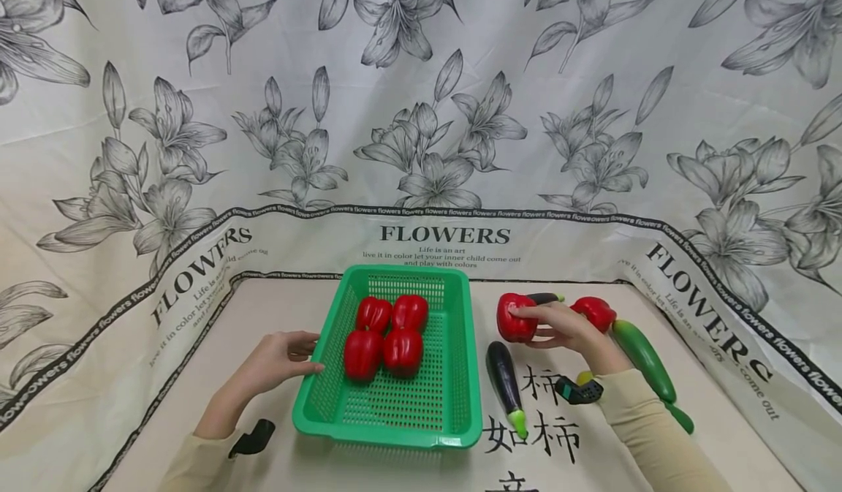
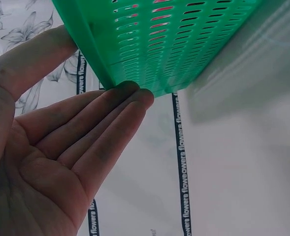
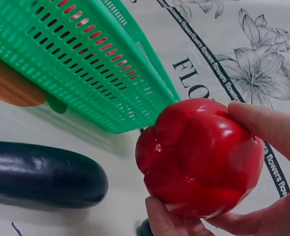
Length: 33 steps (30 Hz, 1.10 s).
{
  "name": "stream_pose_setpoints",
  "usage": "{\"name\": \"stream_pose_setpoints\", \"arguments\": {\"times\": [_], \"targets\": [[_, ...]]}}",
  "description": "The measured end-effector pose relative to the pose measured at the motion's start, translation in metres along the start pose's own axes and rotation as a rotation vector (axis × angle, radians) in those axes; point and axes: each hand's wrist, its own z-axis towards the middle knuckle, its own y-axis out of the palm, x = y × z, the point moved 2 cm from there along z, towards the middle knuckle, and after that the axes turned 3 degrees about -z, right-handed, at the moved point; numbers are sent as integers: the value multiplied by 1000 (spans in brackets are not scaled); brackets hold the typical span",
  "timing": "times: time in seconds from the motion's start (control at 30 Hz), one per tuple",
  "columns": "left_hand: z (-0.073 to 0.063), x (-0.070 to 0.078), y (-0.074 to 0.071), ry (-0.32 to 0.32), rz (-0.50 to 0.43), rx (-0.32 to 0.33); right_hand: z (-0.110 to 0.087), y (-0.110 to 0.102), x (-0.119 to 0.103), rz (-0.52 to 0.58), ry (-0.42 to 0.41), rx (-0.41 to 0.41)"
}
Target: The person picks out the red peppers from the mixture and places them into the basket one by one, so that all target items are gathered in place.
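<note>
A green plastic basket point(image 1: 388, 433) holds several red bell peppers point(image 1: 403, 352) grouped toward its far left. My left hand point(image 1: 279, 360) is at the basket's left rim, thumb over the edge and fingers against the outside in the left wrist view. To the right of the basket, my right hand point(image 1: 559, 327) grips another red bell pepper point(image 1: 514, 318) between thumb and fingers. In the right wrist view this pepper point(image 3: 199, 157) shows its lobed end. A dark eggplant point(image 1: 503, 379) with a green stem lies just nearer than that hand.
Behind the right hand lie another red pepper point(image 1: 595, 312) and a dark vegetable point(image 1: 546, 298). Green cucumber-like vegetables point(image 1: 645, 360) lie by the right forearm, with a yellow thing point(image 1: 584, 378) partly hidden. An orange-brown thing point(image 3: 12, 81) shows below the basket. Flowered cloth point(image 1: 441, 236) stands behind.
</note>
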Motion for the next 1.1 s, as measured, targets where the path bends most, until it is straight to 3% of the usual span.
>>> {"name": "stream_pose_setpoints", "arguments": {"times": [1.1], "targets": [[0,4,1,-26,-4,7,-16,35,-42,-32,-124,-136]]}}
